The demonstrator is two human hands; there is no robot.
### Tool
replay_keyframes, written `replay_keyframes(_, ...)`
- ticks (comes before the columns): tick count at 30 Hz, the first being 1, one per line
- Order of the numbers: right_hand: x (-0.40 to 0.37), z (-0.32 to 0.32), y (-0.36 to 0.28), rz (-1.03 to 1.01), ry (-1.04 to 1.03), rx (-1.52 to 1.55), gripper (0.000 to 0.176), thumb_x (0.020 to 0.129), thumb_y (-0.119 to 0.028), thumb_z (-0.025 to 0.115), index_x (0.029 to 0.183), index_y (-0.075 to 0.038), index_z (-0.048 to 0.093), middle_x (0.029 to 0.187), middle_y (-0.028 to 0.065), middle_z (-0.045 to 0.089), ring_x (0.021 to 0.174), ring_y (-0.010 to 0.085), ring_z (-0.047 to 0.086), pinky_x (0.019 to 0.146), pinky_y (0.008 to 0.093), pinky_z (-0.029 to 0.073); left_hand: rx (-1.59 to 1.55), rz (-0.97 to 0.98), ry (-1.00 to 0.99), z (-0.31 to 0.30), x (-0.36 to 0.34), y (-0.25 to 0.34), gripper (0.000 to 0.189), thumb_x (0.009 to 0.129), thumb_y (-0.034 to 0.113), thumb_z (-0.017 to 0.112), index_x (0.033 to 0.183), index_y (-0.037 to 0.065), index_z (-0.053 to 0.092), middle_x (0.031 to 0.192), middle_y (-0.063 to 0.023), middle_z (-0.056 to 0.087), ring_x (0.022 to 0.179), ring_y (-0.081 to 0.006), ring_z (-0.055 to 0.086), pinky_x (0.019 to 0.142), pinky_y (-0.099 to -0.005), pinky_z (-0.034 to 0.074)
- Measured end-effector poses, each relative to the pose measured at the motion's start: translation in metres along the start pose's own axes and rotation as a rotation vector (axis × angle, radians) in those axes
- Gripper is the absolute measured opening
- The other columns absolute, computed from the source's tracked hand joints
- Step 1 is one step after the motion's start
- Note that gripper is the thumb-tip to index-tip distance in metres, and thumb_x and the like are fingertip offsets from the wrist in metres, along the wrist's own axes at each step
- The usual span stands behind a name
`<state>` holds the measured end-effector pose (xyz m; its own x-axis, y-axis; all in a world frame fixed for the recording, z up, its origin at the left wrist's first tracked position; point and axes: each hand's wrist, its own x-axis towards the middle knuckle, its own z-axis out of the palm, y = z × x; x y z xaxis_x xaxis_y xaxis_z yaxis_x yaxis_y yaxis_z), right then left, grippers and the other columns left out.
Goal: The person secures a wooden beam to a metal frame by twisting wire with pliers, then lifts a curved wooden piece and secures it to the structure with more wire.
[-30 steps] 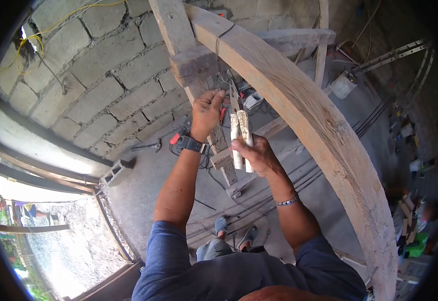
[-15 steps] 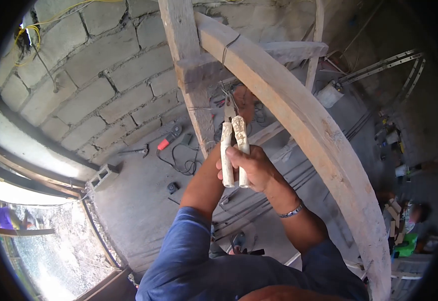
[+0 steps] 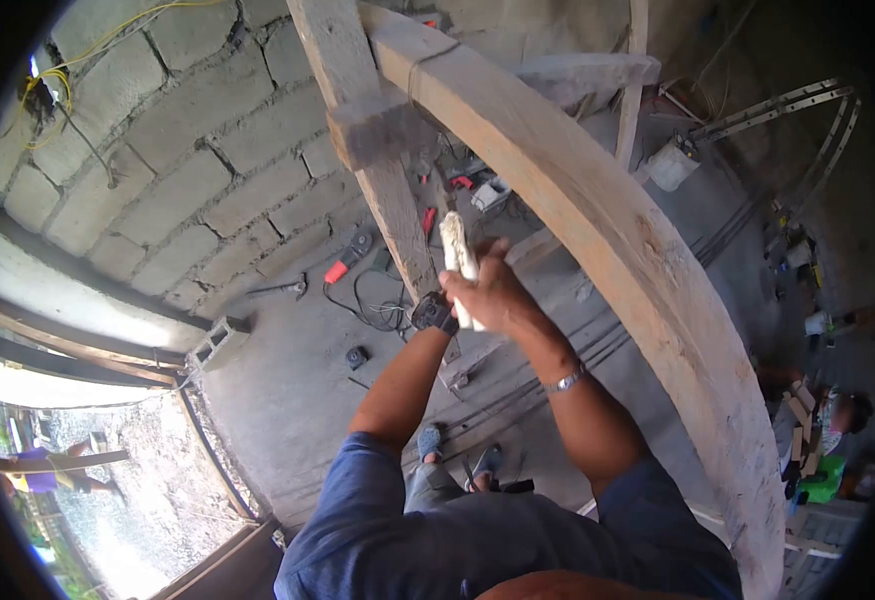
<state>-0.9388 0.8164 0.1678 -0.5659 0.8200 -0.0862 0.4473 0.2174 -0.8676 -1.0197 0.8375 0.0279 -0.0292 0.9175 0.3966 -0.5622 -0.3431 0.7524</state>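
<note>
My right hand (image 3: 489, 290) is closed around pliers (image 3: 453, 240) with pale, worn handle sleeves; their jaws point up toward the timber joint. A dark band, likely a watch (image 3: 434, 312), is on my left wrist, close beside the pliers' handles. Beyond it my left hand is mostly hidden, so its fingers do not show. Just above the pliers, a short wooden block (image 3: 375, 132) crosses the upright post (image 3: 389, 205). A large curved wooden beam (image 3: 567, 180) sweeps down to the right, with thin wire (image 3: 415, 72) looped round its upper end.
A grinder with a red part (image 3: 347, 260) and its black cord lie on the floor by the block wall (image 3: 197, 170). Several long rods (image 3: 597, 335) stretch across the floor. A white bucket (image 3: 672, 165) and a ladder (image 3: 777, 108) are at right. Other people appear at both edges.
My left hand has drawn back from near the pliers' jaws toward the handles. The pliers have turned and their handles now look closer together. The view has shifted slightly.
</note>
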Motion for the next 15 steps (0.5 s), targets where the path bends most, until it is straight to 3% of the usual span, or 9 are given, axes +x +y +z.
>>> replay_keyframes(1,-0.004,-0.014,-0.019,-0.06,0.045,-0.283,0.031,0.084,-0.027,0.063,0.084,0.004,0.058,0.068,0.0168,0.062,0.062,0.0228,0.065,0.056,0.035,0.051,-0.64,-0.184,-0.07,-0.01,-0.016,-0.022,0.051,0.09,0.028,0.056,0.132,0.005,0.039,0.122,-0.0089,0.053,0.105,-0.0245,0.053,0.094,-0.0404,0.041)
replay_keyframes(3,-0.005,-0.017,-0.016,0.138,0.078,-0.219,0.033,0.081,-0.03,0.063,0.075,0.003,0.06,0.071,0.023,0.063,0.069,0.0326,0.066,0.062,0.0417,0.051,0.583,-0.019,-0.023,-0.01,-0.044,-0.048,0.034,0.086,0.027,0.061,0.109,0.002,0.057,0.105,-0.0141,0.063,0.091,-0.0213,0.06,0.081,-0.0362,0.048)
replay_keyframes(5,0.005,-0.008,0.029,0.056,0.247,-0.486,0.03,0.08,-0.028,0.063,0.08,0.002,0.062,0.077,0.0241,0.064,0.076,0.0391,0.064,0.067,0.045,0.05,0.907,-0.04,0.028,0.007,-0.071,-0.046,0.024,0.087,0.024,0.061,0.088,0.0,0.062,0.069,-0.0084,0.061,0.066,-0.0167,0.06,0.063,-0.0334,0.049)
replay_keyframes(6,0.009,-0.012,0.034,0.088,0.276,-0.515,0.027,0.08,-0.026,0.062,0.081,0.001,0.063,0.08,0.0243,0.064,0.08,0.0427,0.062,0.07,0.0468,0.05,0.911,-0.045,0.021,0.021,-0.083,-0.025,0.024,0.087,0.024,0.061,0.088,0.0,0.062,0.069,-0.0084,0.061,0.066,-0.0167,0.06,0.063,-0.0334,0.049)
replay_keyframes(8,0.033,-0.017,0.055,0.072,0.298,-0.603,0.028,0.08,-0.027,0.063,0.081,0.0,0.064,0.08,0.0239,0.064,0.081,0.0416,0.062,0.071,0.0466,0.05,0.632,-0.679,0.179,0.058,-0.107,0.036,0.024,0.088,0.024,0.063,0.093,0.0,0.063,0.073,-0.0062,0.061,0.06,-0.0105,0.057,0.055,-0.0255,0.046)
replay_keyframes(9,0.04,-0.018,0.057,0.063,0.304,-0.629,0.027,0.08,-0.027,0.063,0.081,0.0,0.065,0.081,0.0238,0.064,0.081,0.0415,0.062,0.072,0.0466,0.05,0.639,-0.682,0.176,0.065,-0.113,0.049,0.024,0.088,0.024,0.063,0.093,0.0,0.063,0.073,-0.0062,0.061,0.06,-0.0105,0.057,0.055,-0.0255,0.046)
replay_keyframes(11,0.046,-0.016,0.056,0.049,0.311,-0.627,0.028,0.08,-0.027,0.063,0.081,0.001,0.065,0.081,0.0239,0.064,0.081,0.0412,0.063,0.072,0.0467,0.05,0.448,-0.472,0.485,0.079,-0.125,0.074,0.029,0.089,0.026,0.063,0.071,0.002,0.062,0.053,0.0018,0.052,0.043,-0.0048,0.043,0.041,-0.0216,0.034)
replay_keyframes(12,0.044,-0.011,0.057,0.042,0.309,-0.632,0.028,0.079,-0.027,0.063,0.08,0.001,0.065,0.081,0.024,0.064,0.081,0.041,0.063,0.072,0.0469,0.05,0.503,-0.468,0.544,0.08,-0.127,0.09,0.03,0.088,0.027,0.063,0.068,0.005,0.061,0.055,0.0008,0.053,0.046,-0.0049,0.045,0.042,-0.022,0.034)
replay_keyframes(15,0.027,0.003,0.049,0.03,0.285,-0.519,0.03,0.08,-0.029,0.062,0.081,0.001,0.065,0.08,0.0242,0.064,0.081,0.0411,0.063,0.072,0.0469,0.05,0.579,-0.253,0.523,0.077,-0.094,0.139,0.03,0.087,0.029,0.064,0.089,-0.001,0.066,0.066,-0.0027,0.061,0.051,-0.0061,0.05,0.045,-0.0231,0.039)
